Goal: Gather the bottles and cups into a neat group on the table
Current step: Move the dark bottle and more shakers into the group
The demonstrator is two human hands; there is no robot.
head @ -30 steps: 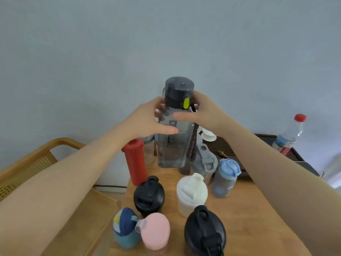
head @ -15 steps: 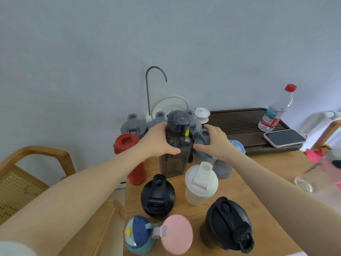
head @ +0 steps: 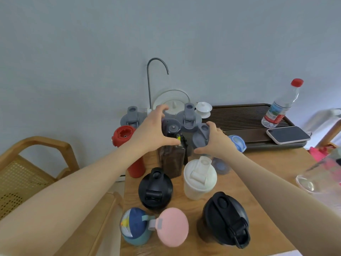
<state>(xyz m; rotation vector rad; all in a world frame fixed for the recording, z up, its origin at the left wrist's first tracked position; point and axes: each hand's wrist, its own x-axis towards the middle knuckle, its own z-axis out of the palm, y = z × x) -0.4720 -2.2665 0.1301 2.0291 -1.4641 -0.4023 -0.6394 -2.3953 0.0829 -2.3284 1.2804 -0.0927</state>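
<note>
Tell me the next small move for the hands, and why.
Probably lift the left hand clear of the dark bottle. The bottle stands upright on the table, between the red bottle and the grey-lid bottle, and the left fingers look spread off its lid. The right hand curls round the grey-lid bottle.

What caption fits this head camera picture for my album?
Left hand and right hand flank a dark bottle standing on a crowded wooden table.

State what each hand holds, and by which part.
Right hand grips the grey-lidded bottle by its lid. Left hand cups the cap of the dark bottle; grip cannot be told.
</note>
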